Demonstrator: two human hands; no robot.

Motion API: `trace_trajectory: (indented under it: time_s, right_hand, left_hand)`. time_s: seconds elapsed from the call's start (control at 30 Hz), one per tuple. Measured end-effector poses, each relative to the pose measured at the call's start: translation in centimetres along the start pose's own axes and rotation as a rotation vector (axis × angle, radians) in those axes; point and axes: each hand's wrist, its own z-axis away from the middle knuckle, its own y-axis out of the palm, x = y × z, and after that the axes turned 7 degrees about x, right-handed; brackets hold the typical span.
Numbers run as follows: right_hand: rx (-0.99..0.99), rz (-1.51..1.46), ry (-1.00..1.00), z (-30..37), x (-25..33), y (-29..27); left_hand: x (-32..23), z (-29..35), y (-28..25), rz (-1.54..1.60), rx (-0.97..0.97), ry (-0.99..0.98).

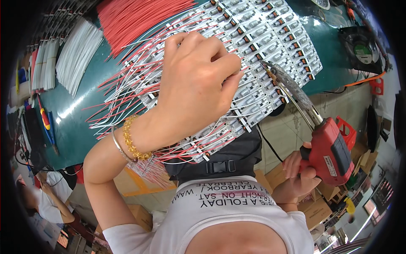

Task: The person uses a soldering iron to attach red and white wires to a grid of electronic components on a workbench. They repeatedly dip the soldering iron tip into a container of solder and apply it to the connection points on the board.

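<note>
From my end: board panel (270, 38) lies under my left hand (198, 80), spreading to 2 o'clock; soldering gun (327, 139) tip just beside those fingertips at 3 o'clock, long axis 11-to-5. Left hand nearer the boards, forearm in from 8, fingers curled together, can't tell what's pinched; right hand (302, 169) clamped round the gun's handle, 5 o'clock

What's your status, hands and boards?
Right hand grips red soldering gun, tip near boards. Left hand over boards, grip hidden. Red, white wires both sides.
</note>
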Motion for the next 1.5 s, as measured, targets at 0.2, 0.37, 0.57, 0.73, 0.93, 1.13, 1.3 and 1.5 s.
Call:
trace_trajectory:
  time_s: [0.2,0.37,0.57,0.73,0.93,1.13,1.3,1.5]
  right_hand:
    - [0.034,-0.025,-0.013,0.1,-0.2,0.0]
    - [-0.006,0.002,0.024,0.4,-0.3,0.2]
    - [0.023,-0.020,-0.013,0.3,-0.4,0.1]
    - [-0.024,0.009,-0.045,0.4,-0.5,0.3]
    - [0.041,-0.048,-0.036,0.1,-0.4,0.2]
    - [0.074,-0.109,-0.066,0.0,-0.4,-1.1]
    - [0.059,-0.151,-0.099,0.0,-1.0,-1.8]
    - [0.071,-0.169,-0.092,0.1,-1.2,-2.2]
  left_hand:
    - [0.0,0.0,0.1,-0.005,-0.011,0.003]
    - [0.2,0.0,0.4,0.004,-0.024,0.014]
    - [0.1,-0.1,0.3,0.005,-0.030,0.021]
    - [0.1,0.0,0.4,0.004,-0.030,0.023]
    - [0.2,0.0,0.2,-0.025,-0.014,0.030]
    - [2.2,-2.2,-3.7,-0.510,-0.169,0.026]
    - [8.8,-3.0,-4.6,-0.728,0.011,0.039]
    - [8.9,-3.4,-5.0,-0.671,0.070,-0.022]
